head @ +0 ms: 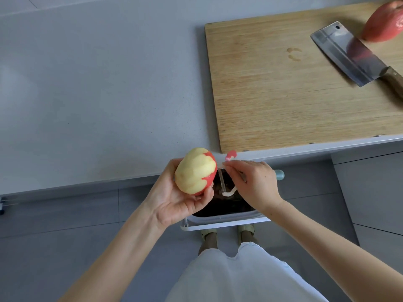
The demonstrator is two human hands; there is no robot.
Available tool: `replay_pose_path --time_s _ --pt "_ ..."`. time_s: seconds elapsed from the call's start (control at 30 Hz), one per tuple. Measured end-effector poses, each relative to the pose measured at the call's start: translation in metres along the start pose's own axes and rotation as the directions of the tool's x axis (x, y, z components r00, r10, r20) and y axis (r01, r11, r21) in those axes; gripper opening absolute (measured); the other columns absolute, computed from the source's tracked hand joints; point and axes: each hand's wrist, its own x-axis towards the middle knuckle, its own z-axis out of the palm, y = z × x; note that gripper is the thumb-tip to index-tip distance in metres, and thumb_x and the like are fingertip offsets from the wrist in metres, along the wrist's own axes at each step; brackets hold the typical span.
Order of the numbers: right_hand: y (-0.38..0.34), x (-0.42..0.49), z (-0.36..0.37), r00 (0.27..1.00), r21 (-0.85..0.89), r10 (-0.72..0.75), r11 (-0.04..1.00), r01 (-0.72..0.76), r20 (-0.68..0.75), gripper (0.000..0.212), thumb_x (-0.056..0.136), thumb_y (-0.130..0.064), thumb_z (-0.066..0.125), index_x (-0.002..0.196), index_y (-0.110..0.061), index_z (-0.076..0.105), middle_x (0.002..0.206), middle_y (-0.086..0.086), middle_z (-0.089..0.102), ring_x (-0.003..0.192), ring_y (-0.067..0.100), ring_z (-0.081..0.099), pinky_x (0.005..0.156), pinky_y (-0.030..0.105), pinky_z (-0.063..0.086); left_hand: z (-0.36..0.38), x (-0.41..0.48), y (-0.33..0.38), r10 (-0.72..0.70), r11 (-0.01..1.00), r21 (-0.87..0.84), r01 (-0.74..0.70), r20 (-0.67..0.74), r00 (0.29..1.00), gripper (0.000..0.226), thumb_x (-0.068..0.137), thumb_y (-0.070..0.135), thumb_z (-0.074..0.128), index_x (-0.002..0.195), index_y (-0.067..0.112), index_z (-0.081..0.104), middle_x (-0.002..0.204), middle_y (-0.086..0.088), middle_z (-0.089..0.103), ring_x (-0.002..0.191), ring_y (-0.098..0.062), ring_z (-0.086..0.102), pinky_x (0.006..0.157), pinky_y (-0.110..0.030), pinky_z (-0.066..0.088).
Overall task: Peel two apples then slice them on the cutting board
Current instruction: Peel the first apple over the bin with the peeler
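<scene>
Apple point(196, 171) within left grip point(174, 203)

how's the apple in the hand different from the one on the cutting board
The held apple is mostly peeled, pale flesh with a patch of red skin left; the board apple is red wherever it shows. The held apple sits in the left hand above a bin, the right hand gripping a peeler beside it; the board apple lies on the cutting board near a cleaver, partly out of frame. Neither looks sliced.
</scene>
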Motion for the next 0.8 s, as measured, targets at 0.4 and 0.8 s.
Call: replay_pose_path --time_s 0.4,0.8 --pt "-0.037 0.013 -0.024 0.997 0.242 -0.037 0.969 0.051 -0.061 0.023 0.092 -0.030 0.054 0.091 -0.019 0.073 0.069 -0.006 0.068 0.062 0.010 0.058 0.060 0.028 0.043 -0.019 -0.002 0.006 0.035 0.992 0.124 -0.020 -0.118 0.992 0.049 0.069 0.026 0.067 0.112 0.005 0.056 0.094 -0.022 0.061 0.076 -0.031 0.056 0.061 -0.037 0.053" --pt "-0.031 0.020 -0.022 0.927 0.021 -0.330 0.941 0.339 -0.178 0.023 0.094 -0.025 0.053 0.092 -0.015 0.073 0.063 -0.006 0.060 0.057 0.018 0.054 0.056 0.032 0.037 -0.017 0.000 0.000 0.018 0.993 0.122 -0.006 -0.099 0.995 0.043 0.069 0.025 0.062 0.107 0.005 0.054 0.082 -0.019 0.059 0.066 -0.028 0.056 0.051 -0.033 0.053"
